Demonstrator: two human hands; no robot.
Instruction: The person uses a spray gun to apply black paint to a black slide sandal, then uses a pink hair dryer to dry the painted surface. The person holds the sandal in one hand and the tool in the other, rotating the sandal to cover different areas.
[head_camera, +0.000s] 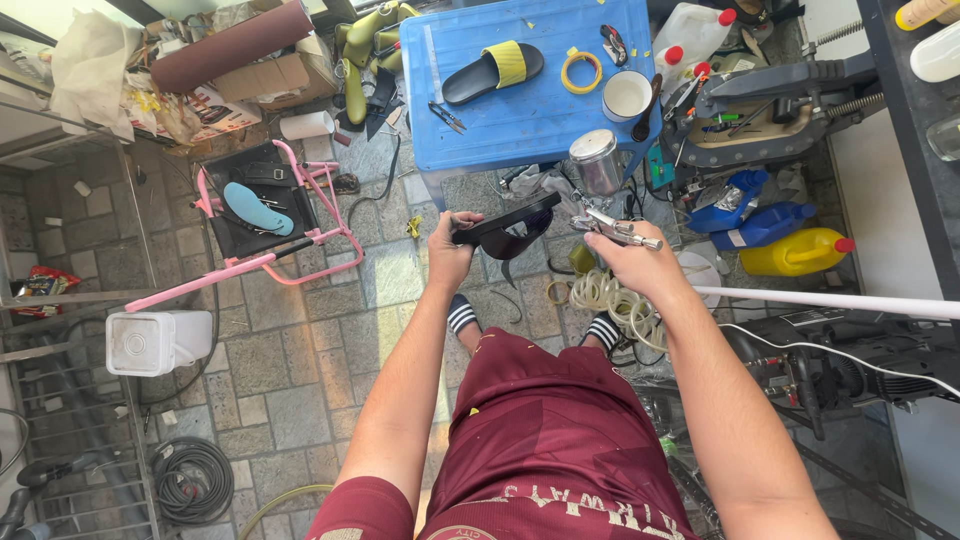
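Observation:
My left hand (449, 247) grips a black slipper sole (508, 228) by its left end and holds it out level in front of me. My right hand (625, 255) is closed around a metal spray gun (606, 215); its round silver cup (597, 160) stands above the hand and its nozzle points left toward the sole. The two hands are close together above my striped socks and the stone floor.
A blue plastic table (520, 110) ahead carries a black and yellow slipper (492, 70), a yellow tape ring (581, 71), a white cup (627, 95) and pliers. A pink folding chair (270, 215) holds a blue insole. Yellow and blue jugs (795, 252) stand at right, a white bucket (155, 340) at left.

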